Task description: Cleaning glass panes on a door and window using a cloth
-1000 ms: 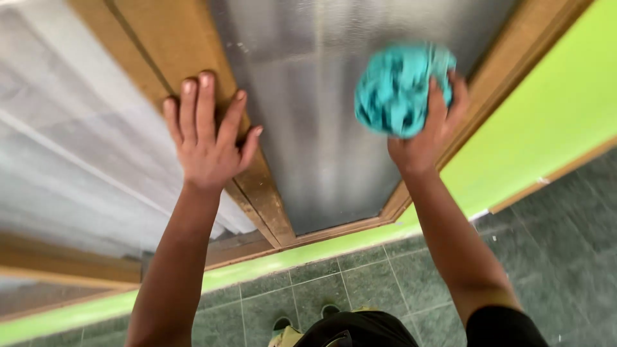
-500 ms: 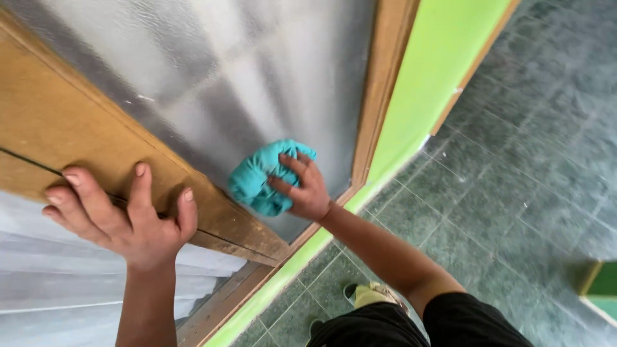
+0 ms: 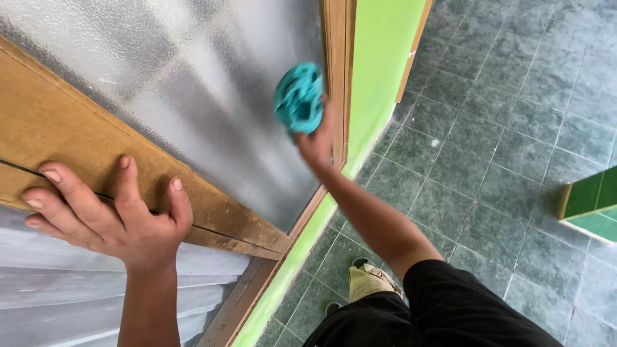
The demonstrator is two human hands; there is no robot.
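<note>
We press left hand (image 3: 106,222) flat, fingers spread, on wood frame (image 3: 58,128). Right hand (image 3: 316,138) grips teal cloth (image 3: 299,97) against frosted glass (image 3: 193,96), near right frame edge.

Both forearms are bare from wrist to elbow, with no watch, ring or band on the left hand (image 3: 112,222) or the right hand (image 3: 316,142). The nails are short and unpainted. A black short sleeve (image 3: 450,289) covers the right upper arm, and the same black cloth runs across the chest. Below, a tan shoe (image 3: 369,283) with a dark sole shows.
</note>
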